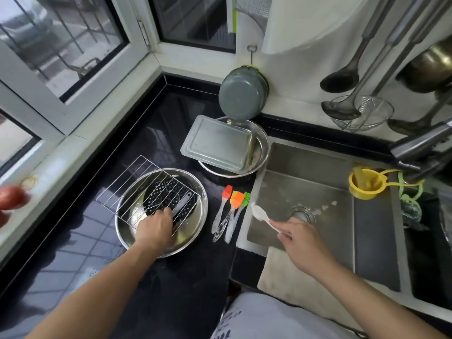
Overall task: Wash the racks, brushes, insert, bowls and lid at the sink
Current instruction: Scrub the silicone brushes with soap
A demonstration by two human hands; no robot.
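A wire rack (137, 189) lies tilted across a wide steel bowl (195, 231) on the bench, above a black perforated insert (168, 196). At two o'clock from it, a rectangular steel lid (217, 143) leans in a second bowl (261, 152). Three silicone brushes (231, 211), red, orange and green, lie side by side just at three o'clock of the first bowl, beside the sink (318, 174).

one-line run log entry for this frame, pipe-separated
left hand: grips wire rack over steel bowl | right hand: holds white brush at sink edge | coloured brushes: on counter
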